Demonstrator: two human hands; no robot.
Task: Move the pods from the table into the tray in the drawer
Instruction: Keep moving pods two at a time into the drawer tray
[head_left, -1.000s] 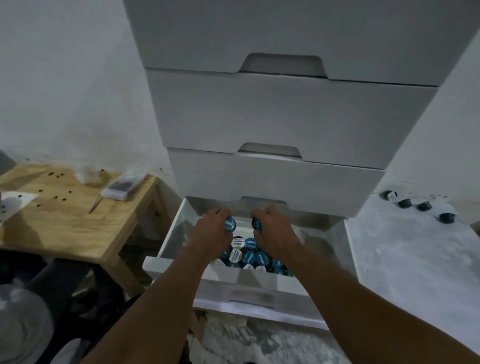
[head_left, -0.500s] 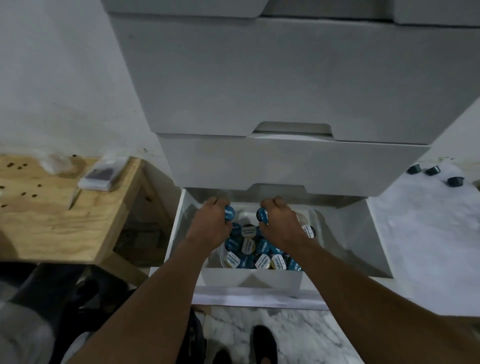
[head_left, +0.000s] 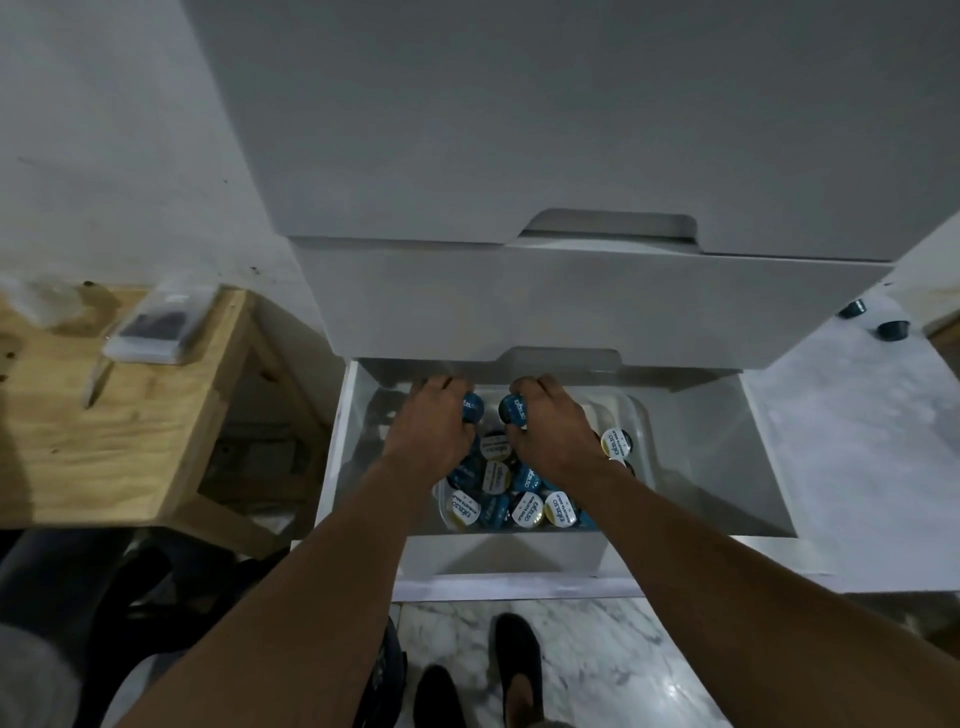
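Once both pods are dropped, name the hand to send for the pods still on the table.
Right hand, probably: the two leftover pods sit on the table right of the drawer, on its side.

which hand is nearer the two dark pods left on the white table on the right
Right. The right hand holds a blue-lidded pod over the tray, on the side toward the two dark pods; the left hand is farther away.

Above the tray (head_left: 636, 415) in the open drawer (head_left: 727, 467), left hand (head_left: 434, 431) and right hand (head_left: 550, 434) each grip a blue pod, two dark pods (head_left: 892, 329) lying at two o'clock.
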